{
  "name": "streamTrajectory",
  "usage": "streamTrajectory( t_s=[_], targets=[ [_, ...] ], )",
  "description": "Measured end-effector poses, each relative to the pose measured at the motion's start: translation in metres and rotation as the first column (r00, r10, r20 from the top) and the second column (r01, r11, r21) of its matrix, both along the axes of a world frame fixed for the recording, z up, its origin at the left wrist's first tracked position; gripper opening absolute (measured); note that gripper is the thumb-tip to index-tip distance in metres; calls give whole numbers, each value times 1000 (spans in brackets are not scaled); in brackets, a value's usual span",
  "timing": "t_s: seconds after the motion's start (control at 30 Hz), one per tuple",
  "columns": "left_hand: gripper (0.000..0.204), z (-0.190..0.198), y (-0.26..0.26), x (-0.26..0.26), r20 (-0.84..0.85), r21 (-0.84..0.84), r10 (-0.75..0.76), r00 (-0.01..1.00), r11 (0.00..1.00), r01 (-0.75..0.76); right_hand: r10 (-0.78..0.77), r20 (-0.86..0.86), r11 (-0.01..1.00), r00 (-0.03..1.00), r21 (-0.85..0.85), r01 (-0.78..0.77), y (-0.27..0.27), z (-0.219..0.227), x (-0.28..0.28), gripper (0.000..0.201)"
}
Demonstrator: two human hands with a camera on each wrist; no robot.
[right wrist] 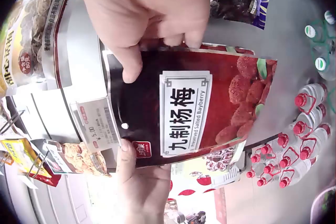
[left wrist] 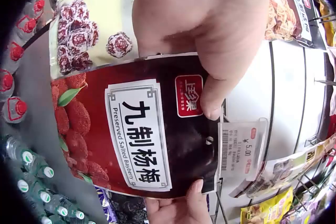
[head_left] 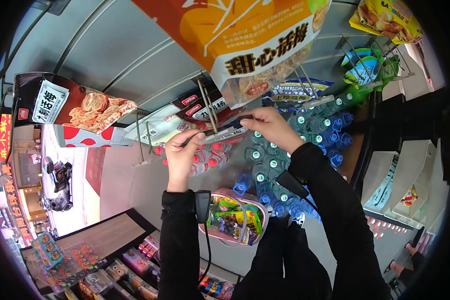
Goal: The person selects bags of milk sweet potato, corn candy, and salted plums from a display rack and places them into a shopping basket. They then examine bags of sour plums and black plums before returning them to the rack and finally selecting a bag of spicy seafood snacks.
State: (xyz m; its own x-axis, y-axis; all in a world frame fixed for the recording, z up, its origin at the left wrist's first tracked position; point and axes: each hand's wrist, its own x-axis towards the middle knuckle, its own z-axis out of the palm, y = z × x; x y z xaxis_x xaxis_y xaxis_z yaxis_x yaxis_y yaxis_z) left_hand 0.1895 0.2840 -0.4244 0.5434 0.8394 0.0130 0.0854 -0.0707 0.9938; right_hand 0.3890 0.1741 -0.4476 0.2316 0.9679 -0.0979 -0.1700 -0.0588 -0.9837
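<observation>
A dark red and black bayberry packet (left wrist: 139, 129) is held between both hands at the hook rack, its printed front plain in both wrist views. My left hand (head_left: 182, 152) pinches one top corner, thumb on the front near the red logo (left wrist: 189, 95). The right hand (head_left: 272, 129) pinches the opposite top corner, its thumb on the black part of the packet (right wrist: 184, 103). Beside the packet's top edge, at the hook's end, sits a price tag (left wrist: 241, 150). A small hole shows in the packet's top strip between the hands.
An orange and white bag (head_left: 265, 55) hangs close above the hands. Another black packet (head_left: 70, 105) hangs at the left. Below stand bottles with red caps (head_left: 217, 155) and green-labelled bottles (head_left: 272, 162). A pink basket (head_left: 266, 220) with several snacks stands by the legs.
</observation>
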Motion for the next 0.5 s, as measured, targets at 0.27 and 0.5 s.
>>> streamTrajectory(
  t_s=[0.27,0.5],
  targets=[
    [12,15,1,7,-98,54,-7,995,998,12,-49,19,999,999,-15,49,2,1,1,22],
    [13,12,1,3,-55,31,-25,998,999,27,-72,19,997,997,-20,73,0,-2,-4,21]
  ],
)
